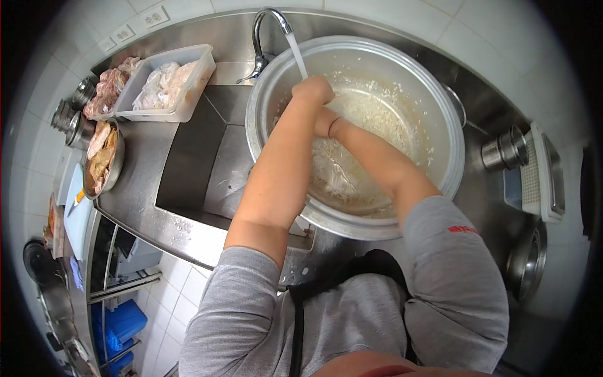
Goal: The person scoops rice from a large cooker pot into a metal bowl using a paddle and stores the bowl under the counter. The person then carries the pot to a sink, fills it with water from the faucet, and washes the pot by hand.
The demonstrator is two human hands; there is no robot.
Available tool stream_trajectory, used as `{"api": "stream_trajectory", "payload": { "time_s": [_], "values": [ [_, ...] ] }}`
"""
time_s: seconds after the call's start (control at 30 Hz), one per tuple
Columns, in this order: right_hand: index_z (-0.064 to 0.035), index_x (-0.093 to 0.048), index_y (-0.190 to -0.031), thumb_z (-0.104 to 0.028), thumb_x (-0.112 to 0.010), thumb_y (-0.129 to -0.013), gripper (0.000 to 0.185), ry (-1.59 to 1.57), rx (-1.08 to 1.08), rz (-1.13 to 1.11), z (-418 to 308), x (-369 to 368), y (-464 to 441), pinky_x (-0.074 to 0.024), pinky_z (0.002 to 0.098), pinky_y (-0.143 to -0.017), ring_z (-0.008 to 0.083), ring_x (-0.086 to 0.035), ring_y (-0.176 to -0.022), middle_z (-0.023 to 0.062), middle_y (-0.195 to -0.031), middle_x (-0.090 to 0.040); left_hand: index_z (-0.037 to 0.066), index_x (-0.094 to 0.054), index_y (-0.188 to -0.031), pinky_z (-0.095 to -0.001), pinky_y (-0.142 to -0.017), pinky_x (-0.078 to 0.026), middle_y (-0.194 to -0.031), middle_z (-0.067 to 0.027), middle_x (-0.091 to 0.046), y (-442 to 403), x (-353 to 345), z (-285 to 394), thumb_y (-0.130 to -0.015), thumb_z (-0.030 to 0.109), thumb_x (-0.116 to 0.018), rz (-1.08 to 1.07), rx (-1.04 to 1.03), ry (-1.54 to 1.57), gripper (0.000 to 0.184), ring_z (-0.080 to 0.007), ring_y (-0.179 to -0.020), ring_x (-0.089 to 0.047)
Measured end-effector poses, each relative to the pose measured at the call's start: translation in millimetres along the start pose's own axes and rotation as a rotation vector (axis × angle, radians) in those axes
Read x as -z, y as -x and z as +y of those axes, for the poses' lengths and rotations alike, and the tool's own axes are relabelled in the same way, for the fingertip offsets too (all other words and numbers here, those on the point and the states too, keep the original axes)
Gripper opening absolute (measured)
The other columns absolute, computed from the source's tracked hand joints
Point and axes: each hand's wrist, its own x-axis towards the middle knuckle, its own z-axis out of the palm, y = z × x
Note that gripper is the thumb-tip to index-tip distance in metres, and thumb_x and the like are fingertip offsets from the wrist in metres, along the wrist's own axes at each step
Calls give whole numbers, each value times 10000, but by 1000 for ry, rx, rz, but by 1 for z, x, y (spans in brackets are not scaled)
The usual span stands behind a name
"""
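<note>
A large round metal pot (pixel 418 75) stands in front of me, with cloudy water (pixel 352 176) and many white grains that look like rice (pixel 402 119) in it and stuck to its wall. My left hand (pixel 314 91) is over the pot, closed like a fist, in the stream from the faucet (pixel 271 17). What it may hold is hidden. My right hand (pixel 323 122), with a thin dark band at the wrist, lies just below it, close to or touching the left wrist. Its fingers are hidden behind my left forearm.
Left of the pot is a sink basin (pixel 220 160). A white plastic tub (pixel 196 94) of bagged raw meat, more bagged meat (pixel 112 88) and a metal bowl (pixel 116 164) of meat pieces stand beyond it. Metal containers (pixel 504 149) are at the right.
</note>
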Motion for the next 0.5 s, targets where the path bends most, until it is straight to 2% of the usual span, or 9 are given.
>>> {"api": "stream_trajectory", "payload": {
  "time_s": [0.07,0.1,0.17,0.2,0.27,0.3,0.37,0.4,0.5],
  "values": [
    [-110,-562,-1006,-211,-480,-777,264,708,8,51,105,-9,-21,-390,390,-836,226,-494,-1024,110,-1067,-550,108,-622,-992,-343,-826,-428,-1063,-114,-576,6,1,-4,-711,175,-532,41,-35,-33,302,-255,-1019,-535],
    [-51,-587,-919,-170,-550,-724,231,500,-305,48,35,53,-2,-429,381,-793,304,-546,-915,172,-954,-583,108,-622,-992,-343,-826,-428,-1063,-114,-576,5,0,-6,-711,175,-532,40,-34,-32,302,-255,-1019,-535],
    [-74,-619,-882,-182,-513,-761,194,984,-504,142,124,52,27,-469,408,-712,280,-592,-829,147,-927,-600,108,-615,-1004,-341,-823,-426,-1085,-102,-568,3,-1,-4,-719,196,-543,100,-36,-60,307,-250,-1028,-530],
    [-101,-628,-905,-237,-514,-775,220,981,-818,-227,99,75,46,-453,407,-750,255,-570,-901,133,-979,-592,108,-615,-1004,-341,-823,-426,-1085,-102,-568,5,-2,-3,-719,196,-543,88,-48,-54,307,-250,-1028,-530],
    [-101,-652,-889,-181,-531,-758,196,1119,-602,-851,113,73,96,-441,480,-617,268,-593,-805,83,-940,-622,107,-611,-1012,-340,-825,-423,-1095,-100,-562,11,10,-3,-730,191,-538,112,-37,2,304,-245,-1032,-528],
    [-147,-634,-928,-312,-553,-759,249,851,-911,-830,44,95,112,-425,357,-784,229,-570,-842,65,-975,-604,107,-611,-1012,-340,-825,-423,-1095,-100,-562,13,13,-1,-730,191,-538,109,-39,13,304,-245,-1032,-528],
    [-128,-628,-802,-239,-567,-743,140,777,-746,-1956,51,51,119,-436,342,-708,172,-563,-733,55,-817,-611,104,-614,-1002,-340,-821,-422,-1088,-101,-566,16,16,2,-737,191,-535,41,-6,-28,289,-244,-1026,-532],
    [-117,-621,-784,-205,-542,-745,124,664,-319,-1973,25,40,126,-430,343,-662,172,-539,-696,58,-792,-598,104,-614,-1002,-340,-821,-422,-1088,-101,-566,16,16,3,-737,191,-535,41,-4,-26,289,-244,-1026,-532],
    [-48,-587,-729,-154,-534,-719,119,50,49,-1702,-41,-18,97,-415,336,-578,176,-483,-600,61,-686,-558,100,-617,-992,-341,-809,-432,-1074,-104,-572,14,13,5,-735,178,-530,33,2,-38,283,-248,-1010,-540]
  ]
}}
